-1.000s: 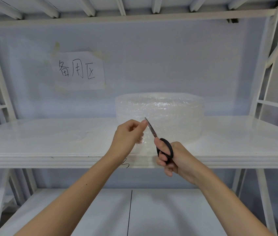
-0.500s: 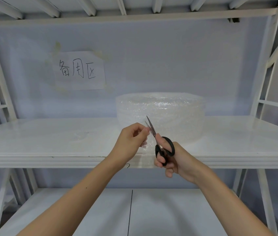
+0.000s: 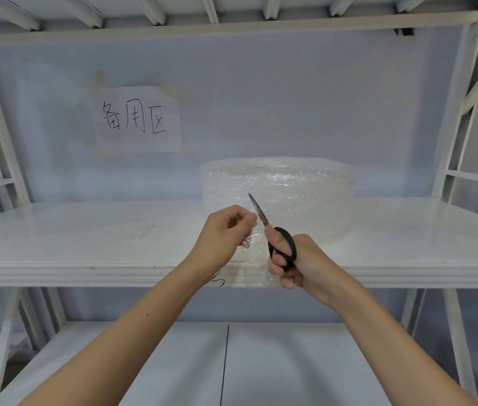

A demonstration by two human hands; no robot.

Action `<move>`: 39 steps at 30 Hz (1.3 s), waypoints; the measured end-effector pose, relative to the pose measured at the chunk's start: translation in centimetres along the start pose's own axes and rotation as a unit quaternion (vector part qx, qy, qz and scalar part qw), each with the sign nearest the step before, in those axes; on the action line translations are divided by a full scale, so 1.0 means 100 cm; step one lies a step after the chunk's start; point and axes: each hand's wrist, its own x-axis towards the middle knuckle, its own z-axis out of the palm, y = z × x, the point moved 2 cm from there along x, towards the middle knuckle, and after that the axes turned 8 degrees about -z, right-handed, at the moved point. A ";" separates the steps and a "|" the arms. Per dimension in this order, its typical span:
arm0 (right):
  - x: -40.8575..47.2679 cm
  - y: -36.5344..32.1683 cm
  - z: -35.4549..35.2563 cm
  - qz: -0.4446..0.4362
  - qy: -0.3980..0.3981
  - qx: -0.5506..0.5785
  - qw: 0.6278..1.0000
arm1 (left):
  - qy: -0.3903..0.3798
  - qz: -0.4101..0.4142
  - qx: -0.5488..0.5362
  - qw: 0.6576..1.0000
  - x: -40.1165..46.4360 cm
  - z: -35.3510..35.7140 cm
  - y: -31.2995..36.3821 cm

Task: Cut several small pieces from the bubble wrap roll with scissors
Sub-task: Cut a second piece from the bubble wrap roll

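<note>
A clear bubble wrap roll (image 3: 299, 194) lies flat on the white shelf (image 3: 85, 247), right of centre. A loose strip of its wrap (image 3: 256, 268) runs forward and hangs over the shelf's front edge. My left hand (image 3: 226, 232) pinches the strip's left edge between thumb and fingers. My right hand (image 3: 293, 262) grips the black-handled scissors (image 3: 272, 232), fingers through the loops. The blades look closed and point up and left, right beside my left fingertips.
A small clear scrap of bubble wrap (image 3: 141, 231) lies on the shelf left of my hands. A paper sign (image 3: 141, 120) is taped to the back wall. White rack uprights (image 3: 454, 142) stand at both sides, and a lower shelf (image 3: 173, 361) is below.
The scissor blades opened half a second ago and have closed again along the strip. Both hands stayed in nearly the same place in front of the roll.
</note>
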 end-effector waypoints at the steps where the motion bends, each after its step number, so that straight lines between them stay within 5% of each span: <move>1: 0.000 0.001 0.000 0.002 -0.006 -0.006 1.000 | -0.002 -0.002 -0.001 1.000 0.000 0.000 0.000; 26: 0.003 -0.007 -0.003 0.021 -0.046 -0.044 0.998 | -0.050 -0.014 0.023 0.998 -0.004 -0.001 -0.008; 39: 0.008 -0.001 -0.001 0.014 0.000 -0.019 1.000 | -0.046 -0.030 0.004 0.998 -0.005 -0.009 -0.015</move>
